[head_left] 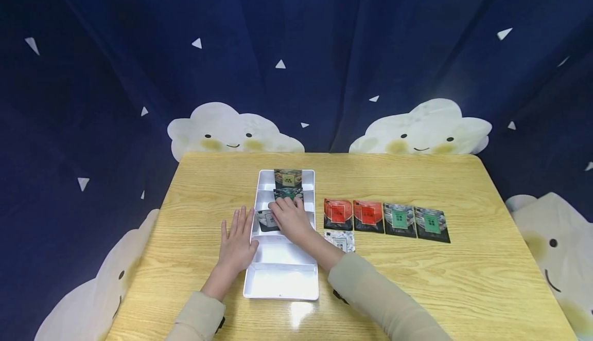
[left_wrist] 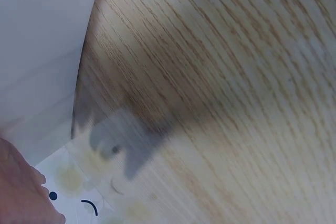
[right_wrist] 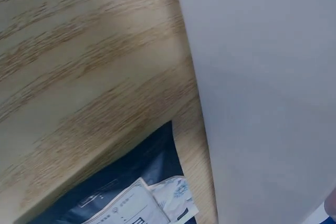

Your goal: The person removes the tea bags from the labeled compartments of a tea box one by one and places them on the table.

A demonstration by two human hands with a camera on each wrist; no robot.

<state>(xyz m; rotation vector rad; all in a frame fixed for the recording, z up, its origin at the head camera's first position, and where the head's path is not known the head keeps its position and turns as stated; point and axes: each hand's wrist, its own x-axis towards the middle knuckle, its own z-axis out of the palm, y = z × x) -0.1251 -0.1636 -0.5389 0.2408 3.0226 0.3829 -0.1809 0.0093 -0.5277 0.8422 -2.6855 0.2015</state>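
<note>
A white tray (head_left: pixel 284 281) divided into compartments stands lengthwise before me. My right hand (head_left: pixel 293 221) is over its third compartment from the far end, with its fingers bent at a grey-and-black sachet (head_left: pixel 267 220) with a pale label. That sachet sits tilted and is partly covered by the hand. Beyond it, a dark sachet with a green label (head_left: pixel 288 193) and one with a yellowish label (head_left: pixel 288 179) stand in the two far compartments. Along the tray's left edge my left hand (head_left: pixel 237 243) rests with fingers extended, its thumb at the rim.
Right of the tray, two red sachets (head_left: pixel 338 214) and two green-labelled sachets (head_left: pixel 400 219) lie in a row on the wooden table (head_left: pixel 463 279). A silver-white sachet (head_left: pixel 339 239) lies nearer me, partly behind my right forearm. A dark blue curtain (head_left: pixel 324 48) hangs behind.
</note>
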